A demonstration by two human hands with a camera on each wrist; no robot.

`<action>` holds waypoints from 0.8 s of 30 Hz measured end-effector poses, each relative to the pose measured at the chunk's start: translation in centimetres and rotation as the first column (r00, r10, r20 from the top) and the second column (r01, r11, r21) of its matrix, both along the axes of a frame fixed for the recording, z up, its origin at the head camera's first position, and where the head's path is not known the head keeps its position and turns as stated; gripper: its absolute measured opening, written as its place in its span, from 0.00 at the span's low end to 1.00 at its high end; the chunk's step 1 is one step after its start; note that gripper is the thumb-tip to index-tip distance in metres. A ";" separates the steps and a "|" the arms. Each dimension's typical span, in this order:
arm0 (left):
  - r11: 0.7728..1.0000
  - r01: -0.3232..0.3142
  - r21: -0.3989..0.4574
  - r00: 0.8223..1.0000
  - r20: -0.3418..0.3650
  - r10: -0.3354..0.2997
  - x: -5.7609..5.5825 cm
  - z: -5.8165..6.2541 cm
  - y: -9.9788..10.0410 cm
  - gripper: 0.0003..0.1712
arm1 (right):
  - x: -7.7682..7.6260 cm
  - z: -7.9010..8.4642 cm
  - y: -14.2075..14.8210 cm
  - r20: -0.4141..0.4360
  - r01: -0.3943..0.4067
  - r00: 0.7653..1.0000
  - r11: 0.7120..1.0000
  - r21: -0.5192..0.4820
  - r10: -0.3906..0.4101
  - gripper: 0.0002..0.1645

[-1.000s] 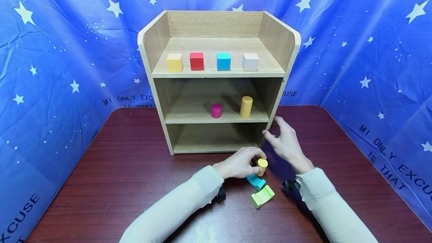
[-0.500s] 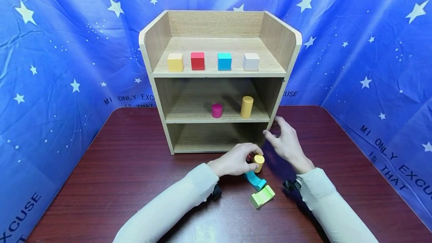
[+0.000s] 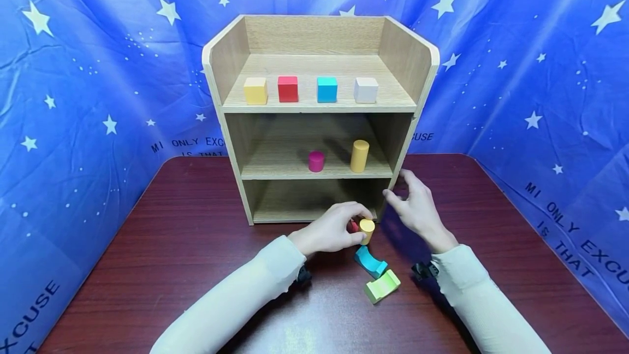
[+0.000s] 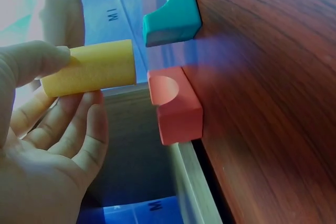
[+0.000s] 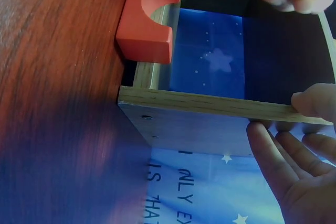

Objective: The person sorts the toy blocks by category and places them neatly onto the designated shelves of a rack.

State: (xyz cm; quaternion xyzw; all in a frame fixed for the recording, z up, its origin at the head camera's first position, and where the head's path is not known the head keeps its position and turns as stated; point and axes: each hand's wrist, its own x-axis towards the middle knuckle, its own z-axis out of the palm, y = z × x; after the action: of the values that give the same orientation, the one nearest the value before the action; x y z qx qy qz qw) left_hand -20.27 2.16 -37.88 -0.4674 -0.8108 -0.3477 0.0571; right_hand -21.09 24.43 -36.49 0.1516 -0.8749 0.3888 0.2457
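My left hand [image 3: 330,229] pinches a short yellow cylinder block [image 3: 366,232] between thumb and fingers. In the left wrist view the yellow cylinder [image 4: 105,69] hangs above the table, near a red block with a curved notch [image 4: 184,114]. In the right wrist view, the red notched block [image 5: 144,38] stands by the shelf's bottom front edge. My right hand [image 3: 420,213] grips the side panel [image 5: 210,103] of the wooden shelf [image 3: 316,124], thumb on one face and fingers on the other. Nearer to me, a blue curved block [image 3: 371,262] and a green curved block [image 3: 382,287] lie on the table.
On the top shelf board stand a yellow cube [image 3: 255,92], a red cube [image 3: 288,89], a blue cube [image 3: 326,90] and a white cube [image 3: 366,90]. The middle board holds a magenta cylinder [image 3: 316,161] and a taller yellow cylinder [image 3: 359,156]. Blue star-printed cloth [image 3: 98,97] surrounds the table.
My left hand has carried the yellow cylinder left and toward the shelf, off the blue curved block and close to the red one. The right hand has stayed in place.
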 end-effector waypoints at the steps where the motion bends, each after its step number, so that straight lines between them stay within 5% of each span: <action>1: 1.000 -0.001 0.001 1.000 0.004 0.001 0.1 0.1 -0.2 0.18 | 0.0 0.0 0.0 0.000 -0.001 1.000 1.000 0.000 0.001 0.24; 24: 0.999 -0.045 -0.001 0.999 -0.020 0.045 1.0 2.7 -5.5 0.16 | 0.0 0.1 0.0 -0.005 0.006 1.000 1.000 0.011 -0.005 0.23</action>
State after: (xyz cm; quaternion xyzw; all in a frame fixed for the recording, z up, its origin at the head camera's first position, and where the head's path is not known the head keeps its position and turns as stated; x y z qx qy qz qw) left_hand -19.23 -3.34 -35.20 -0.4527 -0.8206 -0.3411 0.0727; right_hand -21.08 24.39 -36.42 0.1515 -0.8769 0.3829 0.2480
